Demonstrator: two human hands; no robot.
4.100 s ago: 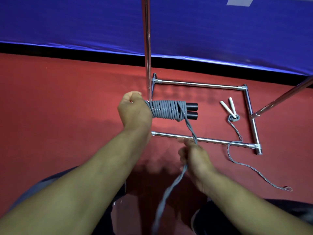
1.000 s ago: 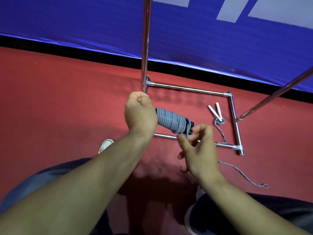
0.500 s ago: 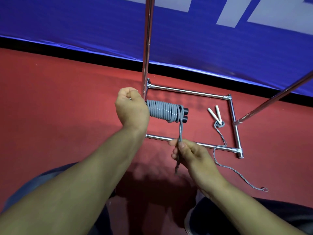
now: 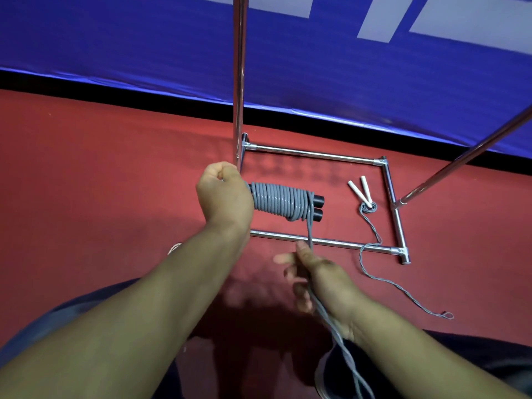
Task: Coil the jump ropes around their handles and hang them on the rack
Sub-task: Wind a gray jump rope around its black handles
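Half a second back the right hand (image 4: 322,279) pinched the loose tail just under the bundle; now it has slid lower along the grey rope (image 4: 277,203), fingers loosened around the doubled strand, which runs down past the wrist toward the lap; a second ago it was up at the black handles (image 4: 316,208) laying a turn. I'd judge the wrapping is nearly done, but a fair length of tail is still free, so nothing is ready for the rack (image 4: 313,153) yet. The left hand (image 4: 223,197) is closed tight on the near end of the handles, holding the bundle in the air above the rack's base; its long axis lies level, left to right, the black ends pointing right. A second rope with white handles (image 4: 359,190) lies uncoiled on the red floor (image 4: 86,182).
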